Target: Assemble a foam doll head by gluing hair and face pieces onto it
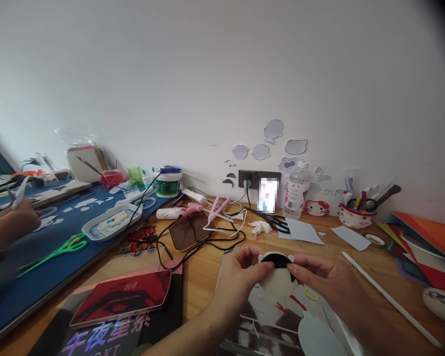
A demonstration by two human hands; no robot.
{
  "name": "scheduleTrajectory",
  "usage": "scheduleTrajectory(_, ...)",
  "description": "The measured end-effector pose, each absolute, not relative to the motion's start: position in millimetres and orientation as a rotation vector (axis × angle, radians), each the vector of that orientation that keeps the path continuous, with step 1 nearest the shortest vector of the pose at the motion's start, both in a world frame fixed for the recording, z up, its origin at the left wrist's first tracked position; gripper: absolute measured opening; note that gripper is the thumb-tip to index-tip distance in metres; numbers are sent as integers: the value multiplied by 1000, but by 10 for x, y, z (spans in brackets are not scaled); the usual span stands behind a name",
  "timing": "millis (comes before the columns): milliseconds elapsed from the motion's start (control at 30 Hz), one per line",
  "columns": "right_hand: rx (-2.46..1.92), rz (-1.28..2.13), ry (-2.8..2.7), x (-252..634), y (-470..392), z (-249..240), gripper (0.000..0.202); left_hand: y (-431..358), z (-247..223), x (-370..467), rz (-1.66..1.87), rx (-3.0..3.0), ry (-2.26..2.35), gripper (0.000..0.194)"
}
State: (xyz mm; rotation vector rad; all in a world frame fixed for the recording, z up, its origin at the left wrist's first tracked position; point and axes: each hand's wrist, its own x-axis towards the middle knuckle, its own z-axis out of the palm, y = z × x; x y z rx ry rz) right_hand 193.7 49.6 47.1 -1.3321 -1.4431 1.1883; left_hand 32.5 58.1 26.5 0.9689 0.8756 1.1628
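A pale round cut-out face (276,286) with a black top piece and small white ears is held up between both hands. My left hand (241,277) pinches its left upper edge, with the thumb on the black part. On the right upper edge, my right hand (326,277) grips it between thumb and fingers. Below lies a glossy sheet (259,329) bearing small red strips, a yellow curved piece (310,294) and a pale rounded shape (317,336).
Pink glue guns (217,210) with tangled cables lie behind, near a water bottle (295,190) and pen holder (357,215). A white pen (389,299) is at right. Green scissors (61,252) and another person's hand (17,220) are on the left.
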Motion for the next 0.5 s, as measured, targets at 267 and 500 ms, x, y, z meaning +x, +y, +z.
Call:
scheduleTrajectory(267, -1325, 1188, -1650, 1942, 509, 406, 22, 538, 286, 357, 1055, 850, 849, 28)
scheduleTrajectory(500, -1332, 1269, -1564, 1878, 498, 373, 19, 529, 264, 353, 1082, 886, 885, 19)
